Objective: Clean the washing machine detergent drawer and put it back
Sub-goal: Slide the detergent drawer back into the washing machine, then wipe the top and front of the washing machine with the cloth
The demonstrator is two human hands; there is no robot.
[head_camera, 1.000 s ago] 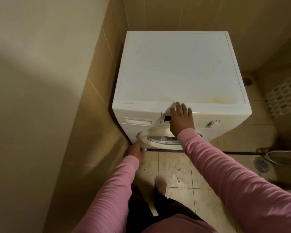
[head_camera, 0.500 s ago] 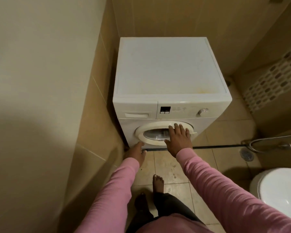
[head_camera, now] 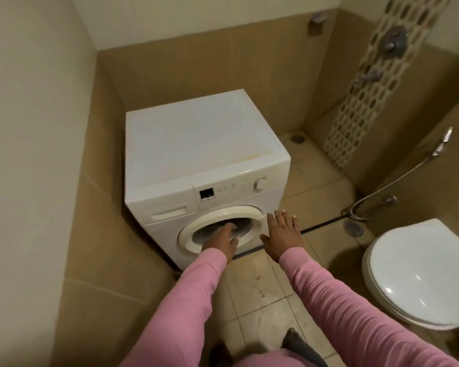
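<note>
Against the tiled corner stood a white washing machine [head_camera: 196, 144] with a round door [head_camera: 190, 229]. Its detergent drawer [head_camera: 168, 213] sat pushed in at the front's top-left corner. The left hand [head_camera: 221, 241] reached loosely open at the door glass. The right hand [head_camera: 282, 234] was spread flat by the door's right edge.

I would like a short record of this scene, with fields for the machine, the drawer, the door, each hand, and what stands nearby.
Machine: white front-loading washing machine, in the corner between tiled walls
Drawer: detergent drawer, upper left of the front, pushed in, no hand on it
Door: round door, below the control panel
Left hand: left hand, open, in front of the door glass; contact unclear
Right hand: right hand, open and spread, at the door's right edge
Nearby: toilet on the right; floor drain
</note>
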